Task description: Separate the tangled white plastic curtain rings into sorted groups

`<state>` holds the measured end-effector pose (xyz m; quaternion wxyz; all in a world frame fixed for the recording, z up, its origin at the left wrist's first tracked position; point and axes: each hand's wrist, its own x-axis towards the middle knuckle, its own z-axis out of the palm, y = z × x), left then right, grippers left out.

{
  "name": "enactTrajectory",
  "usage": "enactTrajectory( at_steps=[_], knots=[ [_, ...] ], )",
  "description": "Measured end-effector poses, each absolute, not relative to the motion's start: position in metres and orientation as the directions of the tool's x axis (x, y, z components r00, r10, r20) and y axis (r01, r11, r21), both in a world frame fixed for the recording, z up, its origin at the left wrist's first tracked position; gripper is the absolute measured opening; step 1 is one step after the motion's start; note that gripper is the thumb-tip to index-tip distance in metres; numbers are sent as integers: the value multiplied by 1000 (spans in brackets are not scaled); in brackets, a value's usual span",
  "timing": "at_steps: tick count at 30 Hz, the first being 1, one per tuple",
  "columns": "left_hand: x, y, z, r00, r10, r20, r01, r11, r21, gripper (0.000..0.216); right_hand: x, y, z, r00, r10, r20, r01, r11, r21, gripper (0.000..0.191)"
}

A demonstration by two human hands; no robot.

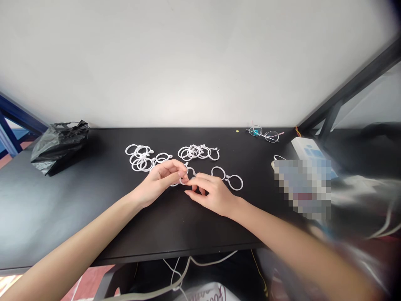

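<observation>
Both hands meet at the middle of a black table (pixel 62 200). My left hand (pixel 161 179) pinches a white plastic ring (pixel 190 172) between thumb and fingertips. My right hand (pixel 213 194) is closed on the same ring from the right, fingers curled. To the right of my right hand lie two linked white rings (pixel 228 177). Behind my hands are two heaps of several white rings, one at left (pixel 142 158) and one at centre (pixel 198 152).
A crumpled black plastic bag (pixel 58 144) sits at the table's far left. A pair of glasses (pixel 265 133) lies at the far right, near a white box (pixel 308 150). A blurred patch covers something at right. Cables (pixel 184 267) hang below the front edge.
</observation>
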<state>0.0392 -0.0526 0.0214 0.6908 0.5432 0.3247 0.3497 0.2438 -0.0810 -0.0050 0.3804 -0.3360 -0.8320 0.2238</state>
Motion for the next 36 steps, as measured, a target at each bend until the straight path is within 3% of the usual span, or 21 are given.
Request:
enactTrajectory(
  at_steps=[36],
  knots=[
    [42,-55,22,587,807,-71,-145,191,971,8,241,-80,-5,-459,741,490,407,665,-626,7]
  ],
)
